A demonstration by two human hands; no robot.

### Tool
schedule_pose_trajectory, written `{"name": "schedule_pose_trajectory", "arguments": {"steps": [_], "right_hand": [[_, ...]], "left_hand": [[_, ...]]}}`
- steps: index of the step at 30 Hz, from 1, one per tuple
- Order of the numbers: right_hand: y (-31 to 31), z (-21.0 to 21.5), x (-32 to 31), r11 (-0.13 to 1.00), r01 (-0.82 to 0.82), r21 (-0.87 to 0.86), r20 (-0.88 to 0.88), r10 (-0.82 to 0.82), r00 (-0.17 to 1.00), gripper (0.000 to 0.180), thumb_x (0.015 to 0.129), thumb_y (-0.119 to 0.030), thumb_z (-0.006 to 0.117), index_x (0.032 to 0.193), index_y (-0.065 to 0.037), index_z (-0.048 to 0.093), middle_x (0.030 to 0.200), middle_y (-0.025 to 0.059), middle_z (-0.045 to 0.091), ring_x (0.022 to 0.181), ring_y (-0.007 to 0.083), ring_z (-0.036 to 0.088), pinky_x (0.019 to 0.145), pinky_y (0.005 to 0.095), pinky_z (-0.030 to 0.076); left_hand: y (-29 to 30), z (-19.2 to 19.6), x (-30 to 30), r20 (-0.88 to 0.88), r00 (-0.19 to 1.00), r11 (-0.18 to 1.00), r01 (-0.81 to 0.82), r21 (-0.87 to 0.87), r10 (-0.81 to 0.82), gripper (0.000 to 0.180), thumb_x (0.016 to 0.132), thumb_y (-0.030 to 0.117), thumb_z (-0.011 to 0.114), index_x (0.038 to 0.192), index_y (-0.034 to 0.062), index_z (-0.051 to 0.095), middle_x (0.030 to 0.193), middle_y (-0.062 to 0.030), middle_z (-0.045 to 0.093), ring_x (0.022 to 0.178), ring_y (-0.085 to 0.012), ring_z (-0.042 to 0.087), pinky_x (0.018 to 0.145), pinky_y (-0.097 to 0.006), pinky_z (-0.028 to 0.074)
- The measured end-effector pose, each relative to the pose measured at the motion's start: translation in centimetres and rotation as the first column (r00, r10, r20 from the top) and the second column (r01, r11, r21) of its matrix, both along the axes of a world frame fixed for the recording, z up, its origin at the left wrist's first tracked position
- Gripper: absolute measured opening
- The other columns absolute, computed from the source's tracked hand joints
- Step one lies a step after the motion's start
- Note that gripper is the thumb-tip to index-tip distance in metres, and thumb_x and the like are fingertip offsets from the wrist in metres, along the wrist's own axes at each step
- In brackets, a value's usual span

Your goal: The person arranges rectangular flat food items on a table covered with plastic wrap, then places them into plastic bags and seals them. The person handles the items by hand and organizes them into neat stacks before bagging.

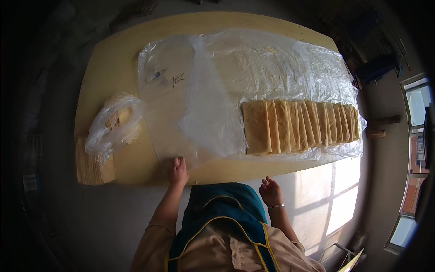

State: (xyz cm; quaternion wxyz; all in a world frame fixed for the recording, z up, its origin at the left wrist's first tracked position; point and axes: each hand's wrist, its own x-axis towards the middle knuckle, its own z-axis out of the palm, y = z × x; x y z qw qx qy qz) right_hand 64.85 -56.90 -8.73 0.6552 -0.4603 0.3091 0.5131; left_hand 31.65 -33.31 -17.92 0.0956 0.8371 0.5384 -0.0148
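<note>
My left hand point(178, 169) is at the table's near edge, by the lower edge of a clear plastic sheet point(213, 122). Its fingers are bent together; whatever may be between them is too small to make out. My right hand point(271, 190), with a bracelet at the wrist, hovers just off the near edge, fingers curled in and no object visible in them. Beyond it, a row of overlapping folded tan pieces point(257, 127), like cloth or thin sheets, lies on the plastic. Left of the row, the sheet covers a pale area with a dark handwritten mark and a round dark spot.
The yellowish table point(106, 59) has rounded corners. At its left end, a crumpled clear plastic bag point(113, 124) lies over a stack of thin tan sheets point(97, 170). Sunlight falls on the floor point(317, 199) at right, near a window point(419, 109).
</note>
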Motion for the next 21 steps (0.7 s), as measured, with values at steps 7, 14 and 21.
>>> {"name": "schedule_pose_trajectory", "arguments": {"steps": [7, 14, 21], "right_hand": [[1.6, 0.3, -2.5, 0.947, -0.252, 0.199, 0.106, 0.235, 0.966, 0.007, 0.098, -0.014, 0.057, 0.100, -0.008, 0.061, 0.080, 0.0049, 0.062, 0.068, 0.0159, 0.057, 0.060, 0.0271, 0.045], [3.4, 0.6, -4.0, 0.942, -0.330, 0.057, 0.189, 0.315, 0.930, 0.009, 0.098, -0.016, 0.059, 0.100, -0.007, 0.061, 0.080, 0.0061, 0.060, 0.063, 0.0152, 0.052, 0.055, 0.0269, 0.042], [4.0, -0.7, -3.5, 0.942, -0.321, 0.101, 0.162, 0.303, 0.939, 0.006, 0.096, -0.007, 0.056, 0.100, -0.006, 0.060, 0.080, 0.0070, 0.059, 0.061, 0.0142, 0.051, 0.052, 0.0267, 0.042]], "left_hand": [[8.6, 2.9, -3.9, 0.325, 0.929, 0.973, -0.215, 0.085, 0.177, 0.009, 0.081, 0.010, 0.066, 0.076, 0.0057, 0.058, 0.080, -0.0131, 0.060, 0.078, -0.0351, 0.063, 0.068, -0.047, 0.052], [17.2, 12.8, -8.6, 0.594, 0.787, 0.966, -0.252, 0.063, 0.167, 0.007, 0.081, 0.007, 0.064, 0.079, 0.0034, 0.058, 0.076, -0.0148, 0.064, 0.073, -0.0348, 0.064, 0.065, -0.041, 0.050], [10.5, 9.1, -11.0, 0.262, 0.893, 0.929, 0.337, 0.152, -0.367, 0.002, 0.074, 0.004, 0.064, 0.075, 0.0036, 0.062, 0.088, -0.0125, 0.068, 0.087, -0.0355, 0.064, 0.080, -0.048, 0.049]]}}
